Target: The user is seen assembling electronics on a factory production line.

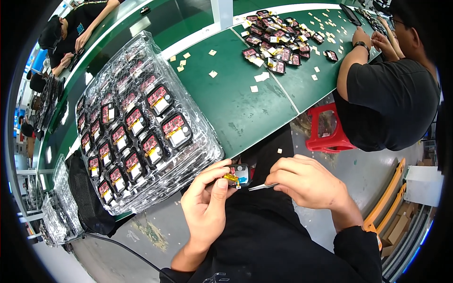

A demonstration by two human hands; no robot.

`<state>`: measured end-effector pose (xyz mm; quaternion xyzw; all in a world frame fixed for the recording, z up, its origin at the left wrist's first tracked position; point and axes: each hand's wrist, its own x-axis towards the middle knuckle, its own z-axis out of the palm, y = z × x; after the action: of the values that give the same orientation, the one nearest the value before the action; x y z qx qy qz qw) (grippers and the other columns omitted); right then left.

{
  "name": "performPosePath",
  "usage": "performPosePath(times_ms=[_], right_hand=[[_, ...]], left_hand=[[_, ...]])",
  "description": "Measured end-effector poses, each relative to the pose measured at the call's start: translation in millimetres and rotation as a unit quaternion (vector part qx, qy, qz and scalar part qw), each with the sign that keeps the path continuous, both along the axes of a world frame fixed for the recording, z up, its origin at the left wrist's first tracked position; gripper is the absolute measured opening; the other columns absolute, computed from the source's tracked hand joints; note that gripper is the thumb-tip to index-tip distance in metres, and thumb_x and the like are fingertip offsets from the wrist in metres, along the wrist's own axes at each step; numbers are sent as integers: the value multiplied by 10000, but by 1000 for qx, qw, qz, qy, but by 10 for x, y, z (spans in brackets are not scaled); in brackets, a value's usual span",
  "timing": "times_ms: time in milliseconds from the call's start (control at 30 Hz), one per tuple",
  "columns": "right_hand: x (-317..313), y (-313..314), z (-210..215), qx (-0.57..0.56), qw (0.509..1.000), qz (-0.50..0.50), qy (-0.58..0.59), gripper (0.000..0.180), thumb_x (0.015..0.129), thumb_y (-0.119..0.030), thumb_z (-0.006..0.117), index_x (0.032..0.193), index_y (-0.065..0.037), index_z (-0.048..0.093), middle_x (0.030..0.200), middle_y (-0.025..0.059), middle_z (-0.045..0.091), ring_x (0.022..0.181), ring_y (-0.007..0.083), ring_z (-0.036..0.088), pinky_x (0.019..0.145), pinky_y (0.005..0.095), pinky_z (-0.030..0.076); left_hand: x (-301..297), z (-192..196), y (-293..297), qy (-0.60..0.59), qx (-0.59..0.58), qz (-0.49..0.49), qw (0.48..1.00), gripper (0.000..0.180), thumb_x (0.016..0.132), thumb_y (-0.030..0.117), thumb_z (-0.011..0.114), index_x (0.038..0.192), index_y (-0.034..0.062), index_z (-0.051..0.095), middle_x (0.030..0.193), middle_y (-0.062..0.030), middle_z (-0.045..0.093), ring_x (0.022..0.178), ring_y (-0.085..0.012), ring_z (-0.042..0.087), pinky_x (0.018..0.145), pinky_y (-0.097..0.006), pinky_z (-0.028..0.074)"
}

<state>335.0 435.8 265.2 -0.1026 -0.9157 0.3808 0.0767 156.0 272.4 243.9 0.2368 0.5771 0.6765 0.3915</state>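
My left hand [204,207] grips a small black device housing [243,170] between thumb and fingers, just past the front edge of the bench. Inside the housing show a yellow flex cable [230,177], a pale inner face and a bit of blue. My right hand [309,183] is closed on a pair of metal tweezers [259,187]. Their tips point left, close to the housing's lower right corner; whether they touch it I cannot tell. To the left lies a stack of transparent plastic trays [213,147], its top tray holding several black housings with red circuit boards and white-and-yellow parts.
A green bench [226,111] carries a heap of similar housings [278,40] and scattered small pale squares [213,74]. A seated co-worker [387,99] works at right, near a red stool [325,129]. Another person [71,33] works at the far left. Cardboard [396,231] stands at lower right.
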Motion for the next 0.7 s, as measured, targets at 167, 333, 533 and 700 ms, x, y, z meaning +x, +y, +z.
performPosePath(times_ms=[167, 333, 533, 700], right_hand=[[-35, -38, 136, -69, 993, -93, -5, 238, 837, -36, 725, 1056, -85, 643, 971, 78, 615, 742, 292, 653, 668, 388, 540], [-197, -170, 133, -189, 964, -185, 41, 335, 826, -149, 846, 1064, -25, 644, 709, 29, 498, 605, 140, 511, 567, 300, 421], [-338, -312, 5, -253, 944, -206, 53, 397, 814, -98, 889, 1098, 4, 631, 784, -9, 636, 598, -11, 426, 515, 202, 306], [-322, -347, -44, -308, 922, -228, 57, 347, 874, -110, 838, 1133, 15, 643, 862, 54, 722, 762, 51, 637, 622, 238, 499]], left_hand=[[-15, -92, -35, 20, 54, -20, 998, 243, 978, -56, 654, 1220, -81, 636, 1387, -216, 581, 1121, -209, 678, 910, -316, 629], [59, -73, -7, 32, 68, -35, 997, 420, 858, -145, 746, 1257, -88, 627, 1426, -218, 535, 1177, -245, 663, 982, -344, 615], [70, -57, -29, 212, 53, -42, 975, 496, 807, -121, 807, 1271, -70, 638, 1419, -232, 534, 1216, -283, 656, 971, -356, 631], [78, -70, -37, 168, 60, -35, 983, 491, 823, -135, 785, 1283, -79, 625, 1426, -231, 527, 1211, -288, 658, 985, -361, 625]])
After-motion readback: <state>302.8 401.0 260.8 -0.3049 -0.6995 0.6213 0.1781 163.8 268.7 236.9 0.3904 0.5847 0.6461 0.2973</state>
